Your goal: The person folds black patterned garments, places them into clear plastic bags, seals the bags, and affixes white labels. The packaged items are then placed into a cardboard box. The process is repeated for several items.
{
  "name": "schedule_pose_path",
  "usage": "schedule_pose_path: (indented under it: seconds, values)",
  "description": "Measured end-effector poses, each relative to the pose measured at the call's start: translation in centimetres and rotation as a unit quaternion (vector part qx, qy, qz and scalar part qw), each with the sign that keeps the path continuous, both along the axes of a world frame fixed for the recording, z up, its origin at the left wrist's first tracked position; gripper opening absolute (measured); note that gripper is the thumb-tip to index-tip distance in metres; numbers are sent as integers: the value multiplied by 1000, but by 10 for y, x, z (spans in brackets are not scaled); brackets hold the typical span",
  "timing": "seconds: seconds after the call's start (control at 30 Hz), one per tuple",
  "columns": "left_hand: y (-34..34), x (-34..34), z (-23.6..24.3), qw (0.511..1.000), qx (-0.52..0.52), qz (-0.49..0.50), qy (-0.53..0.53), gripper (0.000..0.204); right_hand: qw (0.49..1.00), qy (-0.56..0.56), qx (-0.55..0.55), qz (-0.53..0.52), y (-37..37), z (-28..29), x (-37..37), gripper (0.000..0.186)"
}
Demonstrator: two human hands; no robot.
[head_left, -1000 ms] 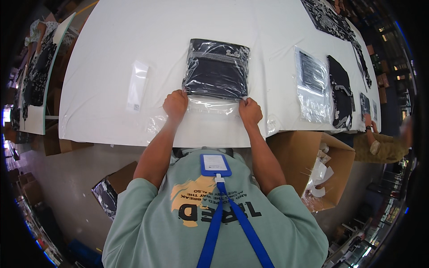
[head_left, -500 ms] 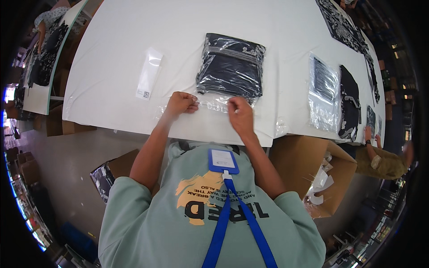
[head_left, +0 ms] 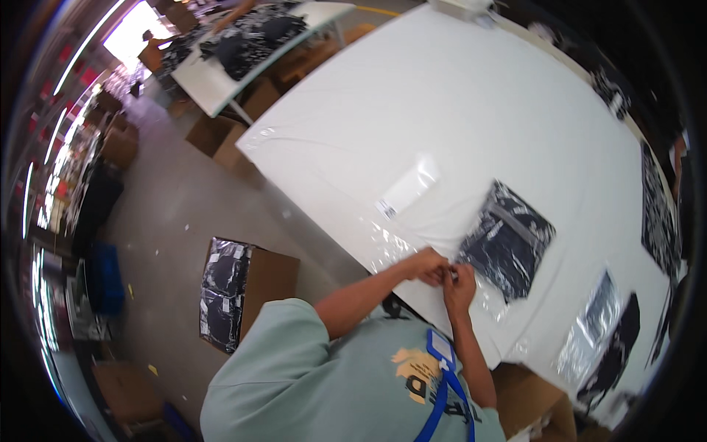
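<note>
1. Desk, white-covered: head view has swung left since a half second ago, so its near edge now runs diagonally, near-left corner well out from the hands.
2. Carton on the floor, off the near edge, dark bagged packs in it; more of it shows now.
3. Bagged dark garment: flat on the desk, just in from the near edge, well right of the near-left corner. Clear flap toward that edge. A second ago both hands were on its near corners; not now.
4. Clear bag with a dark panel: farther right along the near edge, apart from the pack.
5. Left hand and right hand: were apart at the flap, now together by the pack's near-left corner. Fingers curled, tips bunched; blurred, can't tell if they pinch anything.
6. Pale strip: between pack and near-left corner, untouched.
7. Meaning, my read: work has shifted from the flap to the fingertips; pack sits unheld.
</note>
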State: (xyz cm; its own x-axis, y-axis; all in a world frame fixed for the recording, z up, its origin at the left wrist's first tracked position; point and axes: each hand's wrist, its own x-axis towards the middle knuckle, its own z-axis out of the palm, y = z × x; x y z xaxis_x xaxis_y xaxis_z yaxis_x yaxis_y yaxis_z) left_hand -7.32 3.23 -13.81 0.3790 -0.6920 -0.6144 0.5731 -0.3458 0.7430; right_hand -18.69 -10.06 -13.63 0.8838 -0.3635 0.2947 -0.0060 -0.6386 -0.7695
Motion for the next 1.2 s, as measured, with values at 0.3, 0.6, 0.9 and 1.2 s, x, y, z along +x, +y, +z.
schedule_pose_path:
  seconds: [0.3,0.6,0.9,1.2]
  values:
    - [-13,-7,11,993,102,45,41,46,999,42,7,11,7,4,-14,5]
    - [-25,-12,-17,990,132,58,3,17,997,15,25,65,0,17,-33,8]
    - [13,-3,-5,994,45,-69,-76,15,825,-188,336,-413,-235,142,-293,6]
    - [10,-7,19,994,111,0,-11,34,646,309,-18,-698,-218,102,-592,25]
